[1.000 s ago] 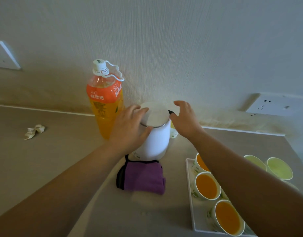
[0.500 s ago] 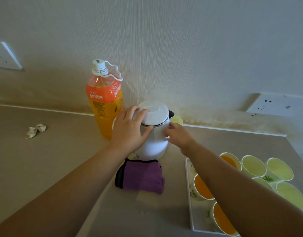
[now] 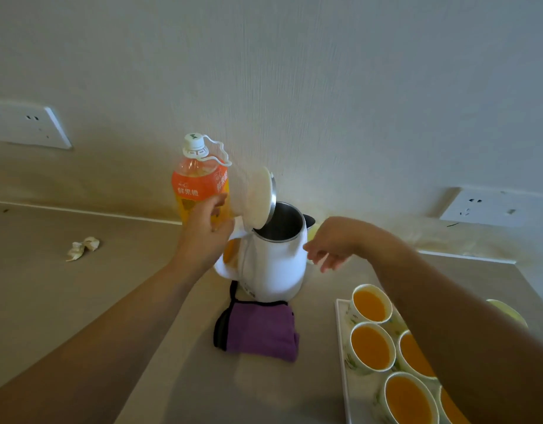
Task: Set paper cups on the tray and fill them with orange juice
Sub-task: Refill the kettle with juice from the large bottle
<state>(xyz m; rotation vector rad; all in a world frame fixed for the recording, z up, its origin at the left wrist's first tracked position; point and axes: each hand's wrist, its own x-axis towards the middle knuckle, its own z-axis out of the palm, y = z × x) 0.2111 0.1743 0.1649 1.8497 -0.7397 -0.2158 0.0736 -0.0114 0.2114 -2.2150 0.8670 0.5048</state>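
Observation:
Several paper cups [image 3: 371,347] full of orange juice stand on the white tray [image 3: 341,356] at the lower right; my right forearm hides part of them. An empty cup [image 3: 509,313] shows just past that arm. The orange juice bottle [image 3: 199,188] stands capped against the wall. Beside it is a white kettle [image 3: 273,264] with its lid [image 3: 259,198] tipped up, showing a dark inside. My left hand [image 3: 205,234] grips the kettle at the top of its handle, by the lid hinge. My right hand [image 3: 331,246] hangs with loose fingers by the kettle's right side, holding nothing.
A folded purple cloth [image 3: 261,332] lies in front of the kettle. A crumpled scrap of paper [image 3: 83,247] sits on the counter at the left. Wall sockets [image 3: 28,127] are at the left and at the right [image 3: 490,206]. Another cup's rim [image 3: 313,231] peeks out behind the kettle.
The kettle's lid has swung up from shut to open. My left hand slid from the lid to the handle top. My right hand came away from the spout side, fingers hanging.

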